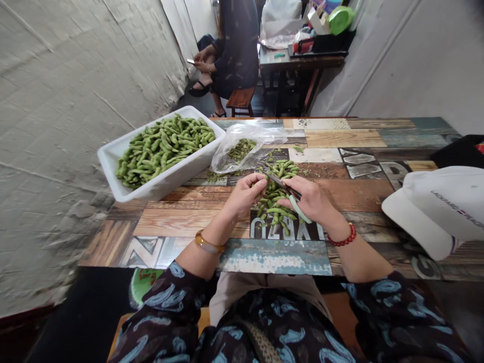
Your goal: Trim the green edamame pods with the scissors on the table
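One pair of scissors [279, 181] is wrapped in the right hand [312, 201]; one pod [266, 178], green and mostly hidden, is pinched in the left hand [245, 195], by the blades. One loose pile [278, 197], too many pods to count, lies between and below both hands. One white tub [170, 185], heaped with plump green pods, sits left beyond the left hand.

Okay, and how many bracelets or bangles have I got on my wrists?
2: an amber bangle on your left wrist, and a red beaded bracelet on your right wrist. Any under your sleeves would be hidden.
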A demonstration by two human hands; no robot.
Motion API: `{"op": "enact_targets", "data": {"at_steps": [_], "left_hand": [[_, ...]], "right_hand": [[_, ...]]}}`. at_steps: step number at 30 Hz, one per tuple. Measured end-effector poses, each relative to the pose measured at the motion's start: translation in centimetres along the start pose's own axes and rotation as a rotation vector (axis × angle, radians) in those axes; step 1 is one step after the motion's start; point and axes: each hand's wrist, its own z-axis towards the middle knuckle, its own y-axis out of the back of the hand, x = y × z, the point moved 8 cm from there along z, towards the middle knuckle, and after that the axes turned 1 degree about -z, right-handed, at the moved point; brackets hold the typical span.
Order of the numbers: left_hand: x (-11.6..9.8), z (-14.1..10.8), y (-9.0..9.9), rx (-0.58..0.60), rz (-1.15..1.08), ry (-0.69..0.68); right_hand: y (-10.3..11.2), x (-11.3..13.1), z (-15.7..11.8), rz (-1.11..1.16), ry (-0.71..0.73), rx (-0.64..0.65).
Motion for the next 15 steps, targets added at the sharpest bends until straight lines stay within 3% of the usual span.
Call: {"op": "enact_targets", "data": {"at_steps": [8,15], "left_hand": [[0.05,-0.12,-0.47,0.063,0.222,-0.067],[0.16,-0.02,-0.55,0.077,0.188,-0.019]], "right_hand": [[-0.25,0.38,0.08,0.048,-0.006,0.054],[-0.19,0.12,0.0,0.031,-0.004,0.077]]}}
